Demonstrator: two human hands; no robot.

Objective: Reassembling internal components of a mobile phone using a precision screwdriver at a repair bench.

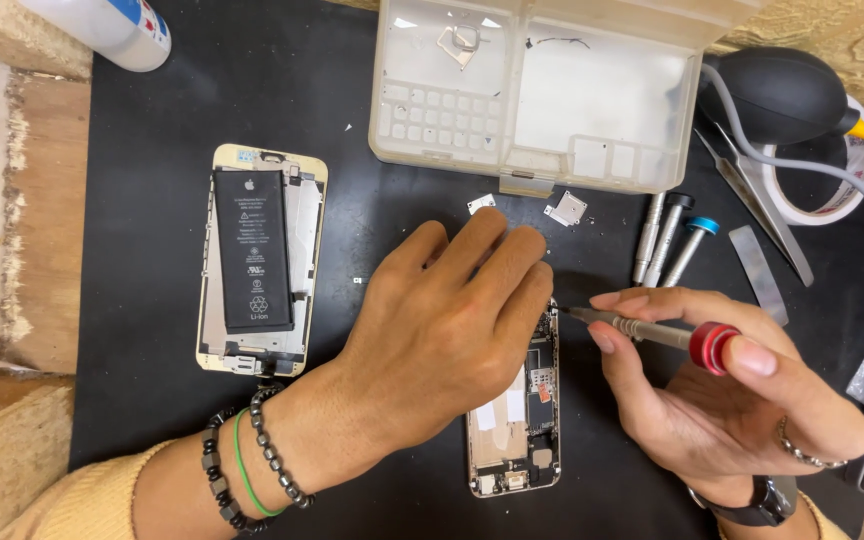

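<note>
1. My left hand (452, 320) lies flat, fingers loose and grasping nothing, pressing down the opened phone chassis (514, 420) at the middle of the black mat (152, 120).
2. My right hand (712, 390) is clenched round a red-capped precision screwdriver (652, 332), its tip at the chassis's upper edge.
3. I judge the chassis light, stiff and fragile inside; hold it by the metal side rails.
4. A second opened phone (257, 260), battery showing, lies left.
</note>
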